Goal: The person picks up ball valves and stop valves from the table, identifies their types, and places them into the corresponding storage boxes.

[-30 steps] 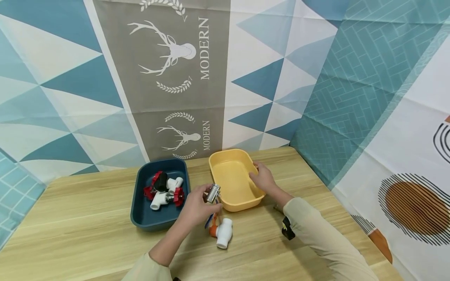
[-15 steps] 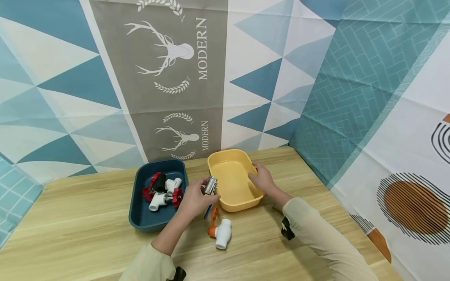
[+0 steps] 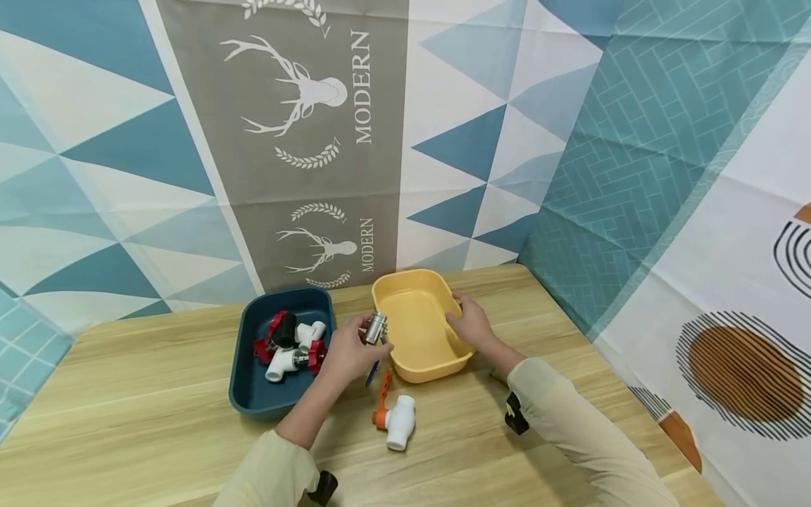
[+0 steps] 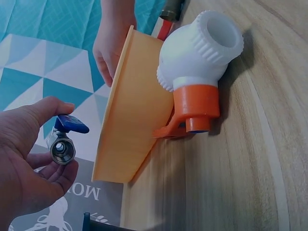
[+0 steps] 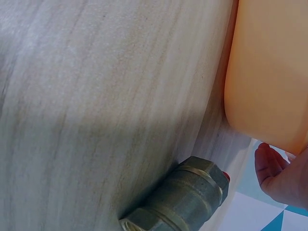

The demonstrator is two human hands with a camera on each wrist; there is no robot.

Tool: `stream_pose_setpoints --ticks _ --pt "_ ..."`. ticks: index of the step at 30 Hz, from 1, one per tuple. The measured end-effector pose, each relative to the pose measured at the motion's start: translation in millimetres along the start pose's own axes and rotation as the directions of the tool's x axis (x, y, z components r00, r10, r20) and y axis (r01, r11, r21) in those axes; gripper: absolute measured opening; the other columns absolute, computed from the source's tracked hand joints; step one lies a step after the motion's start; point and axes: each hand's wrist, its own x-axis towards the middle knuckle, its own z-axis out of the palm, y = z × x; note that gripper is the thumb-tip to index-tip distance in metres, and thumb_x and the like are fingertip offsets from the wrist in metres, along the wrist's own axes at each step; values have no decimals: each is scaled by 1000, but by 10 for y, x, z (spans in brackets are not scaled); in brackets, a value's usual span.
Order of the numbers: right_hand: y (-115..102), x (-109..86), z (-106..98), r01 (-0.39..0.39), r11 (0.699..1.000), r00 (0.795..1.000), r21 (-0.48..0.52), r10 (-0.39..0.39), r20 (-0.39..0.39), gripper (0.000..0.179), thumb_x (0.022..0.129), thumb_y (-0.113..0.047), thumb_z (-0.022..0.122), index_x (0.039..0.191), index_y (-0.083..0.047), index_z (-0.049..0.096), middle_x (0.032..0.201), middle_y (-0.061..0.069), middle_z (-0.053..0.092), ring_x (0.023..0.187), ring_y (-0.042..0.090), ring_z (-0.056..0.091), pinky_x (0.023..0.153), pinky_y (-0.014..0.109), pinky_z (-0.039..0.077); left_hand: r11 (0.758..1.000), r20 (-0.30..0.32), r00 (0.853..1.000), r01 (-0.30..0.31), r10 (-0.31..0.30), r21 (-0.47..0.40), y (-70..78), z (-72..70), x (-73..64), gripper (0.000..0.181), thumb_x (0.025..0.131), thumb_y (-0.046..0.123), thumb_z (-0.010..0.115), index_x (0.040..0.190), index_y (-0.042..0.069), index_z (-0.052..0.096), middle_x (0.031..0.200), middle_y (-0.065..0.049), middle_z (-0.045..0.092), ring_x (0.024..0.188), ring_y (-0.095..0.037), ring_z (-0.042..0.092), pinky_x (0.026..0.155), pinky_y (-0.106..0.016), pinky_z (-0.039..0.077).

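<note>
My left hand (image 3: pixel 350 352) holds a small silver metal ball valve (image 3: pixel 376 328) between thumb and fingers, close to the yellow basin's left side. In the left wrist view, the valve's blue lever handle (image 4: pixel 72 123) and round threaded opening show. My right hand (image 3: pixel 470 322) grips the right rim of the yellow basin (image 3: pixel 418 373); nothing lies in the part of the basin that shows. A white plastic ball valve (image 3: pixel 400 424) with an orange handle (image 3: pixel 383 394) lies on the table in front of the basin.
The dark blue basin (image 3: pixel 243 394) on the left holds several valves and fittings, white and black with red handwheels (image 3: pixel 315 354). A brass valve (image 5: pixel 187 195) lies on the table by the right forearm. Patterned cloth hangs behind and to the right.
My left hand has moved slightly up and left with the silver ball valve, uncovering more of the orange handle below. My right hand stays on the yellow basin's rim.
</note>
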Motion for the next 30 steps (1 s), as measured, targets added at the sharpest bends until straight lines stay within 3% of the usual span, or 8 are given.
stream_pose_setpoints --ticks 23,30 --pt "33 -8 8 13 1000 1000 9 -13 -11 54 90 -14 57 139 1 39 128 21 54 113 32 55 90 44 50 997 3 998 70 -70 17 3 19 98 71 74 30 77 134 7 48 118 -13 56 93 -23 55 77 -34 54" --pt "6 -23 5 8 1000 1000 8 -7 -12 54 90 -13 58 139 1 39 129 21 53 113 33 55 90 44 50 998 -1 998 68 -68 -1 -2 21 131 69 73 29 77 132 6 49 116 -12 57 93 -22 56 73 -32 54"
